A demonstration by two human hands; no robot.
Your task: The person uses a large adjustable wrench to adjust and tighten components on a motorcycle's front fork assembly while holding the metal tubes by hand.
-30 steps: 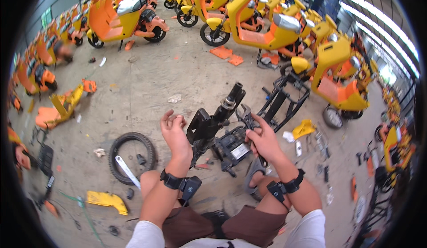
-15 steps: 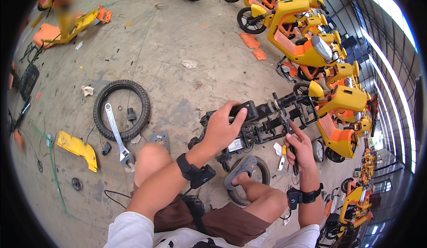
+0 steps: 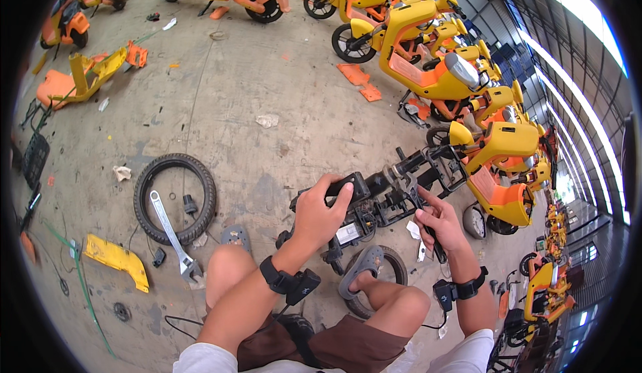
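Observation:
My left hand (image 3: 321, 209) is closed around a black block-shaped end piece (image 3: 356, 186) of a dark scooter frame (image 3: 391, 209), which lies across in front of my legs. In my right hand (image 3: 441, 222) is a dark-handled hand tool (image 3: 438, 249), its fingers wrapped round the handle. The tool's grey head (image 3: 408, 187) appears to meet the collar on the frame's tube; its exact kind is hard to make out. Wires and a box with a pale label (image 3: 348, 233) sit on the frame beside my left hand.
On the floor to the left lie a tire (image 3: 210, 202), a large adjustable wrench (image 3: 170, 226) and a yellow panel (image 3: 115, 258). Another tire (image 3: 400, 266) is by my right foot. Yellow scooters (image 3: 428, 52) stand in rows at the far right, with orange scraps (image 3: 358, 79) nearby.
The view has shifted, so the floor things on the left sit lower and the parked scooters further left. Both hands keep their grips, with little visible change relative to the frame.

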